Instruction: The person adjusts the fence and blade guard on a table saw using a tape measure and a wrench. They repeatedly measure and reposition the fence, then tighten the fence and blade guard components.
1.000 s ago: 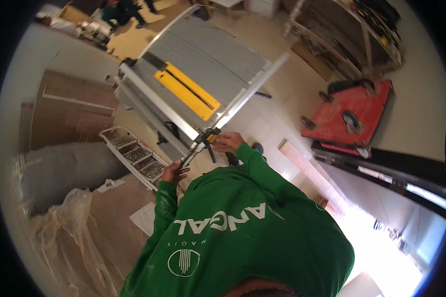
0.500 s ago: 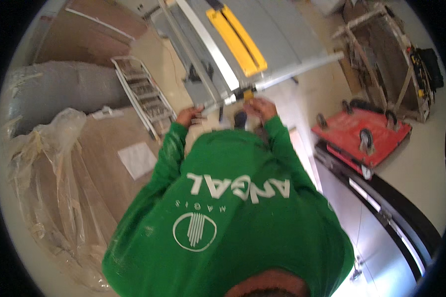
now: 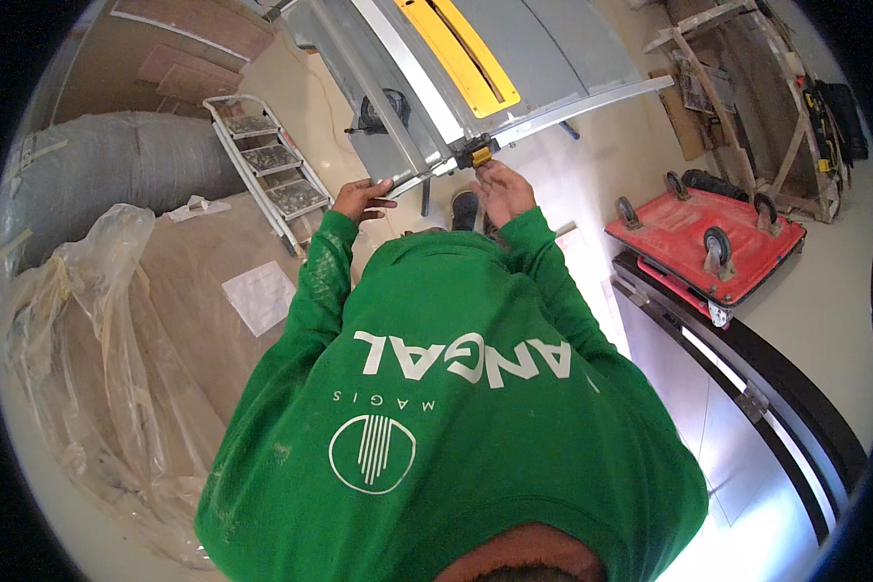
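A grey table saw [image 3: 572,68] with a yellow throat plate [image 3: 464,63] stands in front of me. My left hand [image 3: 362,200] has its fingers around the left end of the saw's metal front rail [image 3: 412,182], some above and some below it. At the black and yellow fence clamp [image 3: 480,155], my right hand [image 3: 502,192] reaches up with its fingertips bent against the yellow lever. The fingertips are partly hidden there. A pale fence bar [image 3: 412,68] runs away from that clamp along the left of the yellow plate.
A white stepladder [image 3: 274,165] stands left of the saw. Nearer on the left lie brown boards under clear plastic sheeting [image 3: 116,320], with a white paper [image 3: 260,297] on top. To the right, an upturned red wheeled dolly [image 3: 703,238] rests by dark frames [image 3: 747,388].
The view has shifted, so the saw sits slightly higher and farther left. Both hands stay at the front rail, with the right fingers still at the yellow lever.
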### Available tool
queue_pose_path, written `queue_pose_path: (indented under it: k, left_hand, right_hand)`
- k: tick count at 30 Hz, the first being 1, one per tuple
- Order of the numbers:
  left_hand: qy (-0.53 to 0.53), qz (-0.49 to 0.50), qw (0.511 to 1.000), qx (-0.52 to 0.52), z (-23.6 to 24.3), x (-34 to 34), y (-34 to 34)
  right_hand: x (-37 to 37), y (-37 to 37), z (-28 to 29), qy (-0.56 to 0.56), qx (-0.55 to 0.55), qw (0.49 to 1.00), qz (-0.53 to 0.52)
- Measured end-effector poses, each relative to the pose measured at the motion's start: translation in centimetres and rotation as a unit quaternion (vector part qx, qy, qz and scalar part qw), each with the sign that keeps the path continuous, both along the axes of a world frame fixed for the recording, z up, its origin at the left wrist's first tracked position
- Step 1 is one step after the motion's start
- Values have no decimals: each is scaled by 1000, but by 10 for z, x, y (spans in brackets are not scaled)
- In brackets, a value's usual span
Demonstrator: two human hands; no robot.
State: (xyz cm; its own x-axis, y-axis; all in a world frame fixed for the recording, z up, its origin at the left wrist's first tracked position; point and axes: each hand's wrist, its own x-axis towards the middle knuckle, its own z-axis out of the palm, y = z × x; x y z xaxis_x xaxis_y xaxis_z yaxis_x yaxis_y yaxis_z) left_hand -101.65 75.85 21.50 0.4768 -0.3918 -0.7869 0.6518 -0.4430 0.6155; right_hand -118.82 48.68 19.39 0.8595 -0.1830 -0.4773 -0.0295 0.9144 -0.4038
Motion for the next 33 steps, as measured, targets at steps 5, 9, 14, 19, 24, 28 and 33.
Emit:
queue_pose_path:
  k: [5, 9, 14, 19, 24, 28, 33]
  left_hand:
    - [-15, 28, 999, 9, 6, -11, -3]
    - [-11, 51, 999, 15, 12, -24, -9]
    - [-41, 105, 993, 16, 6, -39, -13]
    - [-54, 155, 986, 38, -1, -46, -16]
    - [-52, 152, 986, 42, 2, -48, -18]
    - [-39, 131, 989, 48, 5, -48, -19]
    - [-30, 141, 988, 56, 7, -48, -22]
  right_hand:
    - [-18, -4, -6, -2, 32, 999, 36]
    - [-11, 1, -20, -45, 55, 997, 37]
    - [-17, 7, -32, -15, 21, 999, 34]
    - [-31, 8, -19, -12, 9, 1000, 18]
    - [-10, 9, -14, -40, -27, 998, 45]
    - [-40, -1, -26, -32, -61, 992, 105]
    - [-71, -24, -37, 18, -91, 987, 130]
